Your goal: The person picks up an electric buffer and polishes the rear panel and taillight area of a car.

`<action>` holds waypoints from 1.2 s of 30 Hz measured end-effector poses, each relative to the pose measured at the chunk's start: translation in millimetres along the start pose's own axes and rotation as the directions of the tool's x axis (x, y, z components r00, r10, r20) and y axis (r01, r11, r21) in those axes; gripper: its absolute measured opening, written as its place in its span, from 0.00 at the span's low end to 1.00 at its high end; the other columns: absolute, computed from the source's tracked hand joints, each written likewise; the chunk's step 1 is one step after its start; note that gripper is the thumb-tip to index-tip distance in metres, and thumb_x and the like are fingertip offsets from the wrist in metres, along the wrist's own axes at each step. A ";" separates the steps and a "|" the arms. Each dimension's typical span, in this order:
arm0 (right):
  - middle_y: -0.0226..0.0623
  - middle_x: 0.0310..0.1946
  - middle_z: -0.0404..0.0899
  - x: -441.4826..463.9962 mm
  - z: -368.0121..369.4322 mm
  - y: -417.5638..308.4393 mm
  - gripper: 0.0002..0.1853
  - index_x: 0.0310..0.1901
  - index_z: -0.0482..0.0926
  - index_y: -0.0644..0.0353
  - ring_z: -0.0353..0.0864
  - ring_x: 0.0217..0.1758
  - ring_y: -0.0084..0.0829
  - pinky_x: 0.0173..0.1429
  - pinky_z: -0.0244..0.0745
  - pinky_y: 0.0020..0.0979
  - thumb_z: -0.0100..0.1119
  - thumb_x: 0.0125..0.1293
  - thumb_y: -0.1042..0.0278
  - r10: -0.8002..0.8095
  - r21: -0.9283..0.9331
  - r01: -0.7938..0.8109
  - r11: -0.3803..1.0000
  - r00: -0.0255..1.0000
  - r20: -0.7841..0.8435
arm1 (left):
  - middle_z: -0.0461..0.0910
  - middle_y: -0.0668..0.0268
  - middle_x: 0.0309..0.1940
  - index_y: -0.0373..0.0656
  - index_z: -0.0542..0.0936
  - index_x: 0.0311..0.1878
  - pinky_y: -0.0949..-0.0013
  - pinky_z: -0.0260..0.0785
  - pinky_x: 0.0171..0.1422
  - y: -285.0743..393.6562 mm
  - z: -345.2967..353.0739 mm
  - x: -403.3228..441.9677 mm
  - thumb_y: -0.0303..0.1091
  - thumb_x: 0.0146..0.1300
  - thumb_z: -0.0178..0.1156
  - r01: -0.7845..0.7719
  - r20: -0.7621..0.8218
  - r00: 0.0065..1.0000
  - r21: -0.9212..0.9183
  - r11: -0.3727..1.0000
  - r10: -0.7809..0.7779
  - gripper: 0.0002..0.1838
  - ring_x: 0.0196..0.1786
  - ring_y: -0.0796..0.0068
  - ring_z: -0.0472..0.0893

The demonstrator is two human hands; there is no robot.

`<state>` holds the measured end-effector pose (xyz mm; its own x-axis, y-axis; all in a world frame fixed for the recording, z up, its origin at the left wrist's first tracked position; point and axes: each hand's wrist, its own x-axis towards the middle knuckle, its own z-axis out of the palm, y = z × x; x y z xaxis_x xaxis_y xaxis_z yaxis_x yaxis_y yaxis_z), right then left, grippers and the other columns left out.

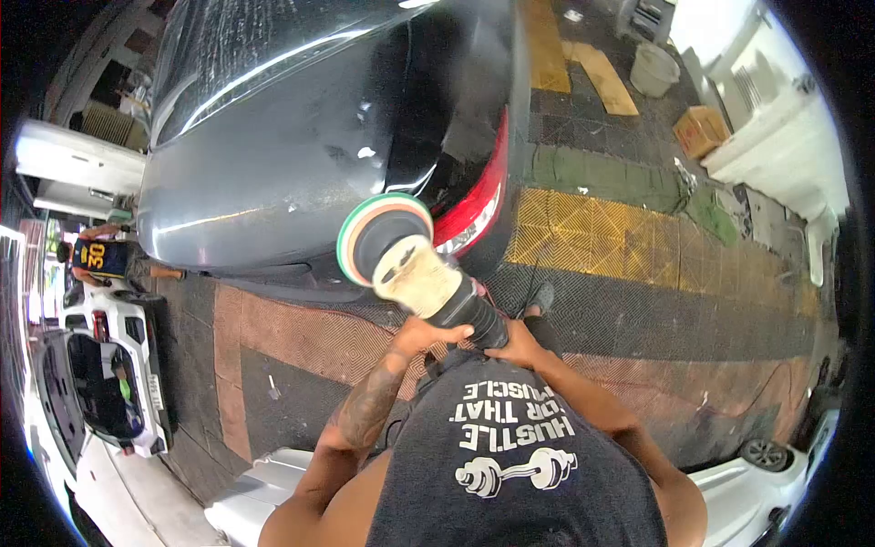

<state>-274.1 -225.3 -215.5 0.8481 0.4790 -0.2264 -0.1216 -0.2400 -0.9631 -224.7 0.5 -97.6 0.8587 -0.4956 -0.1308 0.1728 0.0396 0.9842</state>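
A car polisher point(424, 278) with a cream and black body is held in front of my torso. Its round pad point(354, 260), rimmed in green, faces up toward the rear of a dark car point(273, 164) and overlaps its edge in view; I cannot tell whether they touch. My left hand point(427, 335) grips the black body from the left, thumb along it, other fingers partly hidden. On the opposite side my right hand point(519, 347) is closed around the rear end. A red tail light point(483, 196) is just beyond the tool. White blobs point(366, 152) dot the dark panel.
At left, a person in a numbered jersey point(102, 255) stands near a white car point(137, 365). A cardboard box point(701, 131) and a pale bucket point(654, 70) are at upper right. Green cloth point(611, 178) lies across the yellow and black floor tiles point(592, 239).
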 end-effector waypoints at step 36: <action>0.48 0.39 0.87 -43.7 -81.3 -46.0 0.22 0.46 0.83 0.66 0.87 0.45 0.40 0.55 0.78 0.39 0.73 0.50 0.62 0.152 -0.052 -0.151 0.987 0.988 0.022 | 0.79 0.63 0.54 0.38 0.75 0.60 0.64 0.69 0.65 3.5 67.7 43.3 0.25 0.57 0.71 -0.076 -0.156 0.986 -0.130 0.989 0.055 0.26 0.57 0.72 0.77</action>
<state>-263.6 -303.8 -149.4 0.8085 0.4551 -0.3732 -0.2209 -0.3532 -0.9091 -219.6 -79.6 -91.8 0.9317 -0.3510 -0.0932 0.1681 0.1894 0.9674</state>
